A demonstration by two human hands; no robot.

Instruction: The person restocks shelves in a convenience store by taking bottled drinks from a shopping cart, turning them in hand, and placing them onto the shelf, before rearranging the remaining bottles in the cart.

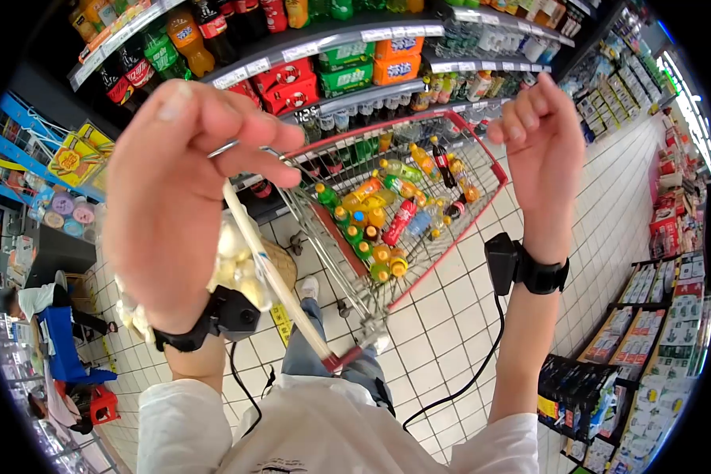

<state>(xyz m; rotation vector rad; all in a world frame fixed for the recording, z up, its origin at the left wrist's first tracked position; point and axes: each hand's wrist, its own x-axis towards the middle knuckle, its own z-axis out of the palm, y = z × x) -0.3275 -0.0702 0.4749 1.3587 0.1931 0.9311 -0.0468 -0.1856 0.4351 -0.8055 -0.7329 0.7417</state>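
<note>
- Head view, grip of the left hand (166, 205): raised over the handle end of the cart (500, 174), fingers loosely bent and parted, nothing seen held. Whether they touch the wire behind them cannot be told.
- Head view, grip of the right hand (547, 142): raised just outside the cart's far corner as pictured, fingers half curled, palm free.
- Head view, good handling (a judgement): the step appears to be work about the loaded cart. To steer it, both hands would best close on the pale handle (283, 280), well apart, with even pressure. A loose bottle is better taken round its body than by its cap, and laid down without dropping.
- Head view, care (a judgement): the cords (498, 336) from the wrist units (541, 276) could snag on the wire sides; they should hang outside the rim.
- Head view, the cart: wire basket, red rim, set aslant on the tiled floor (458, 340) before the drinks shelf (300, 52).
- Head view, its load: mixed bottles. Green bottles (363, 250) line the handle end; a red bottle (400, 221) lies tilted at the middle, clear bottles (420, 223) beside it; a dark bottle (443, 166) leans toward the far edge, next to an orange bottle (423, 160).
</note>
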